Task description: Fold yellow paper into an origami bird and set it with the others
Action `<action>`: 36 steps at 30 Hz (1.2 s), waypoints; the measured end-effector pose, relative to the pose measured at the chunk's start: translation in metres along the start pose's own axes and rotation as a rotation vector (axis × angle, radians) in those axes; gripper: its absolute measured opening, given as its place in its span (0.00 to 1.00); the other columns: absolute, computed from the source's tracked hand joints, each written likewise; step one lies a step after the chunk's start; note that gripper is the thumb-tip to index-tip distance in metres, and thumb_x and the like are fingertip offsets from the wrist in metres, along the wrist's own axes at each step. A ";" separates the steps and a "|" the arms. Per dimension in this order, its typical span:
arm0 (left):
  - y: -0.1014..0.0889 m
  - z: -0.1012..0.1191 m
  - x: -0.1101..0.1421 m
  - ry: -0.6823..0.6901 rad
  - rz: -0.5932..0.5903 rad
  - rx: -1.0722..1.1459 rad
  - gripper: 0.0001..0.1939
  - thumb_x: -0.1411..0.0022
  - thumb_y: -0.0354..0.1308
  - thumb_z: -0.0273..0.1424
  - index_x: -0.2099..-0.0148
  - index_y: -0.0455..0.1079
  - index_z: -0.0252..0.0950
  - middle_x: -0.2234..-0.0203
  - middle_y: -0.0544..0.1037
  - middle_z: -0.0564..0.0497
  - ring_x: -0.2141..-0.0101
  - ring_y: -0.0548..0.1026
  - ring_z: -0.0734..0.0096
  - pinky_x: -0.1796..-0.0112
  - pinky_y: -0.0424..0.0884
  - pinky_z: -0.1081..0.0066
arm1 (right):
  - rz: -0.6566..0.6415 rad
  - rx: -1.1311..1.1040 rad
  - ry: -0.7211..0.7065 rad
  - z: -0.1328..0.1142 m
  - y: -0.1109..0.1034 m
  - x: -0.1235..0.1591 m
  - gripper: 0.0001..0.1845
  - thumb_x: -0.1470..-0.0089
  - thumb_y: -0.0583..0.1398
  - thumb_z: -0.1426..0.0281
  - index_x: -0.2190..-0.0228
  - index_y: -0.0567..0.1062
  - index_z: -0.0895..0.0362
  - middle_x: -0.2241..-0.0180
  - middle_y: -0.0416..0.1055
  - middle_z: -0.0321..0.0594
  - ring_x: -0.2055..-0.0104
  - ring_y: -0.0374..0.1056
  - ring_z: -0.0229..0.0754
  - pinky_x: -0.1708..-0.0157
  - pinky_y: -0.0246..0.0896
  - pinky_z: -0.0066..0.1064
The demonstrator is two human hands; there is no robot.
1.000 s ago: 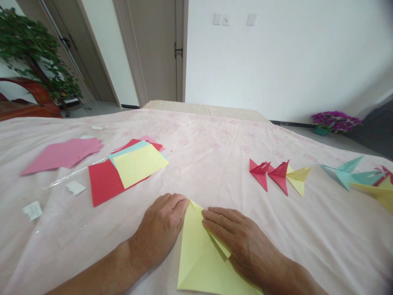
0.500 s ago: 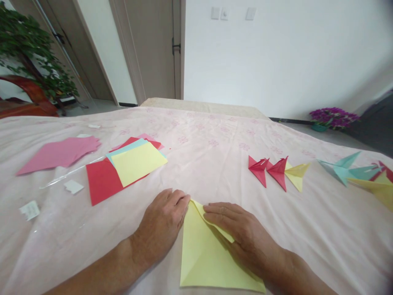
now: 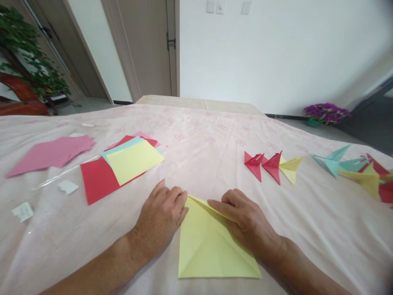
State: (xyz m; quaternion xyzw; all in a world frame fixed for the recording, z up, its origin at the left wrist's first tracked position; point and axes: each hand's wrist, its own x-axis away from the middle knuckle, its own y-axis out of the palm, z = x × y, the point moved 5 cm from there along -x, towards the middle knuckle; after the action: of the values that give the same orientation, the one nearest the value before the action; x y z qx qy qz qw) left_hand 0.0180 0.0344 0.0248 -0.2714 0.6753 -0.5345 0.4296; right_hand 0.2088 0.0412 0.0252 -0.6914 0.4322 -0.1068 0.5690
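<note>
A white wall [image 3: 276, 53] and a grey-brown door [image 3: 144, 45] stood behind a table spread with a pale pink, flower-patterned cloth [image 3: 202, 159], as the head view showed. A purple-flowered plant [image 3: 326, 112] sat on the floor at the far right, and a leafy green plant [image 3: 21, 45] rose at the far left.

The yellow sheet [image 3: 211, 250] lay on the cloth at the near edge of the view, between the two hands, its far edge partly folded over. The left hand [image 3: 162, 213] was at its far left corner, fingers close together, the thumb and forefinger pinching that corner. The right hand [image 3: 245, 217] lay over the sheet's far right part, touching it, with the forefinger stretched along the slightly raised folded edge and the other fingers curled; whether its thumb gripped the paper from beneath, I could not tell.

Beyond the left hand lay a fanned pile of coloured sheets [image 3: 135, 162], yellow uppermost, and farther left some pink sheets [image 3: 52, 153]. Beyond the right hand, well apart from it, two red folded birds [image 3: 272, 166] stood beside a yellow folded piece [image 3: 291, 168], with blue, yellow and red ones farther right.
</note>
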 end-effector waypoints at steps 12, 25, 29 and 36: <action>0.001 -0.002 0.000 0.003 0.002 0.001 0.10 0.35 0.54 0.27 0.52 0.71 0.37 0.62 0.75 0.51 0.63 0.73 0.65 0.41 0.58 0.49 | -0.198 0.062 -0.074 -0.004 0.001 -0.002 0.40 0.69 0.51 0.86 0.51 0.71 0.55 0.58 0.68 0.43 0.58 0.60 0.46 0.59 0.58 0.38; 0.000 -0.005 -0.001 0.012 0.069 0.031 0.09 0.36 0.56 0.28 0.54 0.73 0.38 0.63 0.76 0.52 0.65 0.73 0.66 0.42 0.58 0.49 | -0.271 0.135 -0.111 -0.012 0.002 -0.001 0.32 0.61 0.54 0.84 0.52 0.70 0.55 0.59 0.68 0.43 0.59 0.59 0.46 0.61 0.53 0.39; 0.000 -0.005 -0.002 0.019 0.078 0.021 0.08 0.35 0.55 0.27 0.55 0.74 0.38 0.65 0.76 0.52 0.66 0.73 0.67 0.42 0.59 0.50 | -0.289 0.162 -0.100 -0.012 0.002 -0.002 0.30 0.56 0.54 0.84 0.50 0.70 0.54 0.59 0.68 0.42 0.59 0.58 0.45 0.61 0.52 0.38; -0.001 -0.006 -0.003 0.021 0.068 0.009 0.08 0.35 0.55 0.28 0.55 0.74 0.39 0.65 0.76 0.52 0.67 0.73 0.67 0.42 0.59 0.49 | -0.284 0.157 -0.104 -0.015 0.000 0.001 0.27 0.50 0.54 0.82 0.49 0.69 0.54 0.58 0.68 0.43 0.58 0.58 0.46 0.60 0.51 0.38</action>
State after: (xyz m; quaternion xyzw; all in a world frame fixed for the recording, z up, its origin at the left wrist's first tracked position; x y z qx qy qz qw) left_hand 0.0142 0.0391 0.0268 -0.2408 0.6863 -0.5256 0.4414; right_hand 0.1995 0.0305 0.0296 -0.7038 0.2903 -0.1837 0.6219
